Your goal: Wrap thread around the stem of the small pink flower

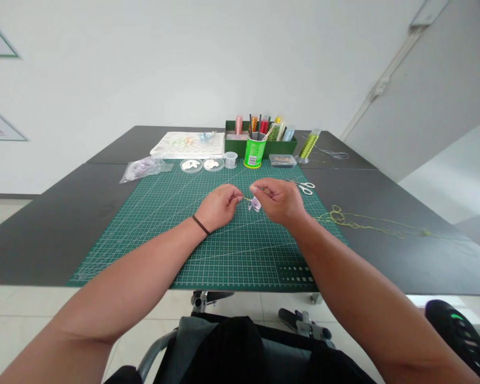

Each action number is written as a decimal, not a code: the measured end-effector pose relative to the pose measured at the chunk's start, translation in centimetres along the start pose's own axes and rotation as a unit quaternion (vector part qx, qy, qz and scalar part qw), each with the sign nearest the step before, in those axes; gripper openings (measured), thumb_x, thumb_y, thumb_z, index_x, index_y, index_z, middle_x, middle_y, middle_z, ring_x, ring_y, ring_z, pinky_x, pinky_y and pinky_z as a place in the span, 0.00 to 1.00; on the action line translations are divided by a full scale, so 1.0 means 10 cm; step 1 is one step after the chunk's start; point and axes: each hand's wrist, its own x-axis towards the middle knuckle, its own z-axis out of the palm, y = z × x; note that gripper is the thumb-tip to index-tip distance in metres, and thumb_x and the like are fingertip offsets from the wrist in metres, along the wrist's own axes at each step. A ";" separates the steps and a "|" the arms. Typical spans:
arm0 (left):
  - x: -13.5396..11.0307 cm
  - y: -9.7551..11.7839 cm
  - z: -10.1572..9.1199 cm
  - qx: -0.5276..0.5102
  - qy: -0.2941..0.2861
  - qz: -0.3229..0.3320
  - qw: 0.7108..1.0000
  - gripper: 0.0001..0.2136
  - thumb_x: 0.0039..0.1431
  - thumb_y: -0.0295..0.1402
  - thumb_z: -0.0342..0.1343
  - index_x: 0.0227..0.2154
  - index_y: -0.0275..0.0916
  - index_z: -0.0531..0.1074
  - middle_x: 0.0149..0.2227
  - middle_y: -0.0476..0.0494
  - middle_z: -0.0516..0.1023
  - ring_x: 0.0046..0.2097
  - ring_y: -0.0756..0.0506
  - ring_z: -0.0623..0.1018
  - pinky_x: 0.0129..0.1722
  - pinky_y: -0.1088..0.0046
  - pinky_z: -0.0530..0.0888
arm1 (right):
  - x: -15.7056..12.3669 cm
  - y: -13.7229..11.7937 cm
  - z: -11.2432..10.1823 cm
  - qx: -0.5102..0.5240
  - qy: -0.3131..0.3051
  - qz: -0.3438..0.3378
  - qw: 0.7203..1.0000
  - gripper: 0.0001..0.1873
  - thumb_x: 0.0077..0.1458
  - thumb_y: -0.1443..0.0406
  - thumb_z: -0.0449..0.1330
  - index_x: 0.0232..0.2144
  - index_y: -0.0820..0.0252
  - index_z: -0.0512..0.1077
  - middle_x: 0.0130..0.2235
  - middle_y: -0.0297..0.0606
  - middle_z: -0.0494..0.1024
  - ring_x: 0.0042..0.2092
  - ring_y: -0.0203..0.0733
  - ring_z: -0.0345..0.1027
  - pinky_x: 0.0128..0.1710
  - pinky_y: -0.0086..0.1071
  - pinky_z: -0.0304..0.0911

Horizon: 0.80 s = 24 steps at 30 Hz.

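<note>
My left hand [219,207] pinches a thin wire [247,199], and my right hand [276,201] clenches it too. A lilac bead piece [255,204] hangs between them over the cutting mat [208,256]. Working this wire calls for a steady pinch.

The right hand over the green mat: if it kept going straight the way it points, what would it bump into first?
Probably the small lilac piece on a thin wire, held between the right hand and the left hand. The left hand lies just beyond it, though depth is hard to judge here.
</note>
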 end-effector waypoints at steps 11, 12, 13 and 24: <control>-0.02 0.06 -0.02 -0.023 -0.031 0.023 0.999 0.04 0.60 0.26 0.53 0.30 0.38 0.70 0.30 0.48 0.74 0.37 0.48 0.74 0.40 0.69 0.72 | 0.05 0.11 0.03 0.014 0.038 0.074 0.996 0.13 0.55 0.57 0.56 0.29 0.58 0.76 0.19 0.30 0.63 0.24 0.34 0.54 0.28 0.31 0.51; -0.02 0.07 -0.03 -0.025 -0.033 0.025 0.999 0.04 0.60 0.26 0.53 0.30 0.38 0.70 0.30 0.48 0.74 0.37 0.47 0.74 0.40 0.69 0.72 | 0.06 0.12 0.03 0.016 0.039 0.078 0.996 0.13 0.55 0.57 0.56 0.29 0.58 0.76 0.19 0.29 0.63 0.24 0.34 0.54 0.28 0.31 0.51; -0.03 0.07 -0.03 -0.026 -0.035 0.027 0.999 0.04 0.60 0.25 0.53 0.30 0.38 0.70 0.30 0.48 0.74 0.37 0.47 0.74 0.40 0.69 0.72 | 0.06 0.13 0.04 0.019 0.039 0.080 0.996 0.13 0.55 0.57 0.57 0.29 0.58 0.76 0.19 0.29 0.63 0.24 0.34 0.54 0.28 0.31 0.51; -0.03 0.11 -0.05 -0.045 -0.038 0.030 0.998 0.04 0.60 0.26 0.53 0.30 0.39 0.71 0.30 0.48 0.75 0.36 0.48 0.74 0.41 0.68 0.71 | 0.12 0.24 0.08 0.082 0.002 0.147 0.986 0.13 0.50 0.56 0.59 0.27 0.59 0.76 0.17 0.26 0.58 0.22 0.32 0.49 0.25 0.30 0.48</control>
